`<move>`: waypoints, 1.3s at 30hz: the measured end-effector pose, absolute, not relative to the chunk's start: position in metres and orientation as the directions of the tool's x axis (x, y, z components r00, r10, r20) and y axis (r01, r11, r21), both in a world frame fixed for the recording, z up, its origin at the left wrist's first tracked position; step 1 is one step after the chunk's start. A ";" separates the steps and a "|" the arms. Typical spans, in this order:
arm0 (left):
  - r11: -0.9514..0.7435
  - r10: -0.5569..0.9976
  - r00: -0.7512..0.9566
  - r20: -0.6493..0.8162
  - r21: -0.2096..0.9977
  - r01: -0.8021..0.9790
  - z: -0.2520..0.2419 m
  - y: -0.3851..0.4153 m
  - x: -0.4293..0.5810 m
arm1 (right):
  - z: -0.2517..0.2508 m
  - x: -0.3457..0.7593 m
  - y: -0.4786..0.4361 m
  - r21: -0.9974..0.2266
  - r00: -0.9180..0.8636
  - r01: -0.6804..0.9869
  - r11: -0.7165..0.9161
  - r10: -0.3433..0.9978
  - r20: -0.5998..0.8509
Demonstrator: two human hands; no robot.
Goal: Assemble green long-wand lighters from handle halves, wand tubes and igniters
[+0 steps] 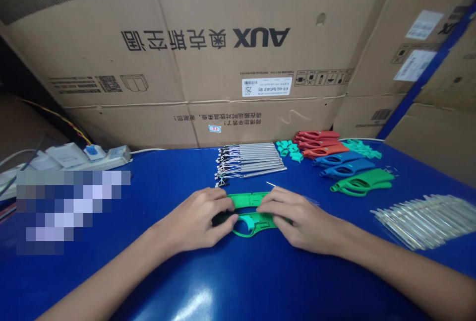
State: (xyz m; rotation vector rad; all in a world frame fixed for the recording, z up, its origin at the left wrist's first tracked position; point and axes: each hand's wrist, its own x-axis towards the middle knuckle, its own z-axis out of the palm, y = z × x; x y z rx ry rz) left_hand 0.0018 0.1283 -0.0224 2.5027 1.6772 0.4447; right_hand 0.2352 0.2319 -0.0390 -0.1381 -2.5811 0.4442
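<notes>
Two green plastic handle shell halves lie side by side on the blue table in front of me, hollow side up. The far green half (pixel 245 201) is a plain strip with moulded ribs. The near green half (pixel 263 222) has a finger loop and a teal trigger piece (pixel 248 223) sitting in it. My left hand (pixel 208 217) pinches the left ends of the halves between thumb and fingers. My right hand (pixel 299 219) closes over their right ends, its fingertips partly hidden. A thin metal pin (pixel 274 184) sticks out above the right hand; whether it is held is unclear.
Behind the hands lies a row of silver tubes with wires (pixel 256 160). Teal pieces (pixel 288 148) and red (pixel 316 137), blue (pixel 345 163) and green (pixel 364 181) handles sit right of it. Clear tubes (pixel 427 219) lie far right; a power strip (pixel 107 156) left. Cardboard (pixel 208 78) stands behind.
</notes>
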 end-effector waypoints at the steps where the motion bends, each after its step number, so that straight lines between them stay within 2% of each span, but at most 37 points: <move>1: -0.381 0.918 0.335 0.212 0.234 0.895 -0.022 0.129 0.000 | -0.040 0.235 0.235 -0.324 -0.849 0.027 0.946 0.193 0.492; 6: -0.319 0.921 0.248 0.301 0.217 0.922 -0.025 0.135 -0.009 | -0.045 0.235 0.254 -0.266 -0.803 0.184 0.946 0.301 0.514; 10: -0.326 0.929 0.266 0.258 0.230 0.917 -0.026 0.136 -0.011 | -0.046 0.237 0.272 -0.185 -0.802 0.365 0.913 0.409 0.435; 14: -0.334 0.934 0.284 0.216 0.252 0.908 -0.027 0.136 -0.009 | -0.048 0.241 0.290 -0.157 -0.782 0.486 0.860 0.508 0.362; 21: -0.331 0.935 0.283 0.214 0.236 0.914 -0.029 0.136 -0.009 | -0.057 0.243 0.309 -0.173 -0.761 0.537 0.826 0.563 0.322; 39: -0.299 0.935 0.246 0.254 0.195 0.934 -0.029 0.135 -0.008 | -0.054 0.245 0.308 -0.195 -0.754 0.567 0.800 0.600 0.269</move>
